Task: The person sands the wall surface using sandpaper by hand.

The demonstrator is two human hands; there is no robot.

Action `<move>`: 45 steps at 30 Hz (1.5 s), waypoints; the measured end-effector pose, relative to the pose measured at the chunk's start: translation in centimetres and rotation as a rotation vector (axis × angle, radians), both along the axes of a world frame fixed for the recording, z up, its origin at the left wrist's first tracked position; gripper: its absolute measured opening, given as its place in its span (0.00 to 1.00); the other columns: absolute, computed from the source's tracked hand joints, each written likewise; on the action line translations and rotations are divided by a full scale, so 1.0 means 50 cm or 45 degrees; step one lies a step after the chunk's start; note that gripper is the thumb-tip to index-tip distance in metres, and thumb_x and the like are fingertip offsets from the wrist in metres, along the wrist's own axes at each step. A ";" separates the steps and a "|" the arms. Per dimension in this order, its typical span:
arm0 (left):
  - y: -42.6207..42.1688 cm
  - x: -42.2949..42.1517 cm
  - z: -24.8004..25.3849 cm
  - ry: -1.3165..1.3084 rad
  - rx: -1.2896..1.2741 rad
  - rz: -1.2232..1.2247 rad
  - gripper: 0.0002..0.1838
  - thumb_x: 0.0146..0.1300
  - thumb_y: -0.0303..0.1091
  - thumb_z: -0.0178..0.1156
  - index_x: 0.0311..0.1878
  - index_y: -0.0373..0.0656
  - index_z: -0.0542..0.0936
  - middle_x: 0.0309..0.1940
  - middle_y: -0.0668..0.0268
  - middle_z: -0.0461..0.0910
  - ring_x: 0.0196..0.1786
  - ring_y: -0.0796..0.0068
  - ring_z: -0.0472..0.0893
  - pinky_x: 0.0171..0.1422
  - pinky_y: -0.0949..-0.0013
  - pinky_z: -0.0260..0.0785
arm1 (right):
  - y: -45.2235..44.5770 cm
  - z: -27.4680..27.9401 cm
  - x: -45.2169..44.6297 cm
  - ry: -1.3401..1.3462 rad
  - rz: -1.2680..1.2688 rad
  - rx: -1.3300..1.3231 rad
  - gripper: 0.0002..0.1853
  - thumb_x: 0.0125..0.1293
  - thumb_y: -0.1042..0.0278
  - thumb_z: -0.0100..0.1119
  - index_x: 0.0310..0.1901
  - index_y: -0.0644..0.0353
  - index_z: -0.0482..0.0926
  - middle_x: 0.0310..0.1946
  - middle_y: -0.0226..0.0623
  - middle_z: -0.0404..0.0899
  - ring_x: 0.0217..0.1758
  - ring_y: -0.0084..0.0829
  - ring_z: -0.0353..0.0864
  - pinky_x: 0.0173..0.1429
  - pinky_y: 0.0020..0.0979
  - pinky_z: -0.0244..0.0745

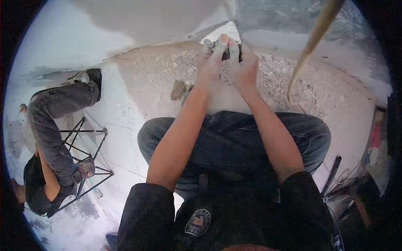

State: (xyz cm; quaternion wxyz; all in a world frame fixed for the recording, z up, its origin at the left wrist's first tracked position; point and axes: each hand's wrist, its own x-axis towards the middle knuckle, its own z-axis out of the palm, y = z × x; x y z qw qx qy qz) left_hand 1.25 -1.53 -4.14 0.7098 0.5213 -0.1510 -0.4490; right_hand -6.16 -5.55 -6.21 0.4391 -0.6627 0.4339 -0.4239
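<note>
Both hands meet at the top centre, close to the corner where the walls meet the floor. My left hand (210,62) and my right hand (243,65) are closed side by side around the dark handle of a scraper, thumbs pointing forward. Its pale triangular blade (224,31) points up toward the corner. Dust coats the fingers. Beneath and around the hands lies crumbled rubble (268,69) on the floor. The fingertips under the handle are hidden.
A brown stone chunk (178,90) lies left of my forearms. A pale pole (312,46) slants down at the right. At the left, a person (54,117) sits by a black folding frame (90,157). Cables and black legs (333,175) stand at the lower right.
</note>
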 end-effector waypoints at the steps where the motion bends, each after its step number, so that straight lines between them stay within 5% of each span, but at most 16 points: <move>1: 0.002 0.003 -0.001 0.000 0.014 0.004 0.12 0.69 0.42 0.59 0.46 0.44 0.77 0.40 0.71 0.78 0.43 0.79 0.76 0.50 0.70 0.70 | 0.006 0.027 -0.004 -0.100 0.046 0.047 0.13 0.67 0.64 0.57 0.42 0.67 0.80 0.31 0.47 0.82 0.34 0.41 0.82 0.40 0.37 0.74; 5: -0.001 0.000 0.000 -0.007 0.024 -0.004 0.12 0.69 0.43 0.59 0.46 0.44 0.77 0.39 0.72 0.78 0.43 0.81 0.76 0.50 0.71 0.69 | -0.003 -0.008 0.003 -0.034 0.025 -0.001 0.12 0.68 0.65 0.56 0.43 0.66 0.81 0.31 0.46 0.82 0.33 0.40 0.82 0.40 0.37 0.74; 7: -0.004 -0.003 0.001 0.023 0.005 0.003 0.13 0.69 0.43 0.59 0.46 0.45 0.77 0.39 0.73 0.78 0.43 0.81 0.76 0.50 0.71 0.69 | -0.005 -0.019 0.008 -0.074 -0.085 -0.239 0.13 0.70 0.61 0.55 0.37 0.65 0.80 0.23 0.43 0.79 0.25 0.26 0.78 0.32 0.31 0.71; 10: 0.004 -0.003 0.002 0.060 -0.017 -0.040 0.13 0.69 0.43 0.59 0.47 0.45 0.77 0.40 0.72 0.78 0.43 0.81 0.76 0.50 0.72 0.69 | 0.005 -0.015 0.008 -0.281 -0.037 -0.082 0.13 0.70 0.62 0.56 0.36 0.65 0.80 0.24 0.42 0.80 0.25 0.22 0.76 0.31 0.30 0.71; 14: -0.002 -0.008 0.023 0.045 0.043 -0.019 0.12 0.70 0.42 0.58 0.47 0.44 0.77 0.40 0.72 0.78 0.44 0.81 0.76 0.50 0.72 0.70 | -0.004 -0.019 0.011 -0.196 -0.160 -0.269 0.14 0.70 0.61 0.56 0.34 0.65 0.79 0.22 0.42 0.79 0.23 0.22 0.75 0.30 0.30 0.70; 16: -0.005 -0.009 0.020 0.082 0.005 -0.008 0.12 0.70 0.42 0.57 0.46 0.44 0.78 0.41 0.71 0.78 0.44 0.80 0.76 0.50 0.72 0.70 | -0.002 -0.012 0.004 -0.039 -0.087 -0.070 0.14 0.70 0.61 0.57 0.34 0.66 0.78 0.19 0.42 0.77 0.21 0.22 0.72 0.28 0.30 0.69; 17: -0.009 -0.007 0.015 0.093 0.004 0.000 0.11 0.70 0.42 0.57 0.46 0.44 0.78 0.40 0.72 0.78 0.44 0.80 0.76 0.51 0.72 0.70 | -0.011 -0.030 0.010 0.012 -0.154 -0.281 0.15 0.70 0.61 0.57 0.33 0.66 0.78 0.17 0.41 0.75 0.20 0.20 0.70 0.26 0.30 0.67; 23: -0.005 0.006 0.044 -0.040 -0.086 -0.090 0.12 0.70 0.43 0.57 0.46 0.45 0.78 0.40 0.72 0.78 0.44 0.80 0.77 0.51 0.72 0.70 | -0.008 0.005 -0.001 -0.084 -0.048 -0.119 0.15 0.69 0.61 0.57 0.35 0.67 0.80 0.18 0.39 0.75 0.22 0.20 0.71 0.29 0.30 0.68; 28: -0.010 0.006 0.019 0.035 0.016 -0.016 0.10 0.66 0.40 0.62 0.43 0.44 0.81 0.36 0.72 0.81 0.37 0.85 0.77 0.41 0.76 0.70 | -0.016 0.003 0.005 -0.124 -0.047 -0.116 0.15 0.70 0.60 0.56 0.37 0.66 0.81 0.20 0.38 0.77 0.24 0.20 0.74 0.31 0.29 0.70; 38: -0.025 0.014 0.033 -0.063 -0.153 0.037 0.14 0.65 0.43 0.63 0.43 0.41 0.80 0.35 0.72 0.80 0.38 0.82 0.77 0.44 0.75 0.70 | -0.011 0.053 0.004 -0.171 -0.040 -0.070 0.19 0.70 0.57 0.56 0.31 0.67 0.79 0.18 0.38 0.76 0.24 0.21 0.75 0.30 0.29 0.69; 42: -0.009 0.020 -0.022 -0.162 0.078 -0.073 0.17 0.65 0.44 0.64 0.47 0.40 0.80 0.40 0.71 0.80 0.42 0.81 0.77 0.45 0.75 0.70 | -0.025 -0.008 0.000 -0.086 -0.005 -0.055 0.19 0.69 0.57 0.57 0.33 0.68 0.79 0.19 0.42 0.77 0.23 0.22 0.75 0.30 0.30 0.69; 44: -0.014 0.015 0.013 -0.089 0.052 -0.066 0.18 0.65 0.44 0.63 0.49 0.40 0.79 0.42 0.71 0.79 0.44 0.80 0.77 0.47 0.73 0.70 | -0.012 0.008 0.004 -0.091 -0.037 -0.145 0.16 0.69 0.59 0.54 0.41 0.67 0.80 0.27 0.47 0.81 0.31 0.40 0.82 0.38 0.36 0.74; 45: -0.020 0.012 0.046 -0.107 -0.045 -0.064 0.15 0.67 0.42 0.60 0.50 0.41 0.78 0.42 0.70 0.79 0.44 0.79 0.77 0.50 0.71 0.70 | -0.014 0.017 -0.002 -0.093 -0.038 -0.136 0.16 0.69 0.59 0.54 0.41 0.67 0.80 0.27 0.47 0.81 0.31 0.40 0.82 0.38 0.36 0.74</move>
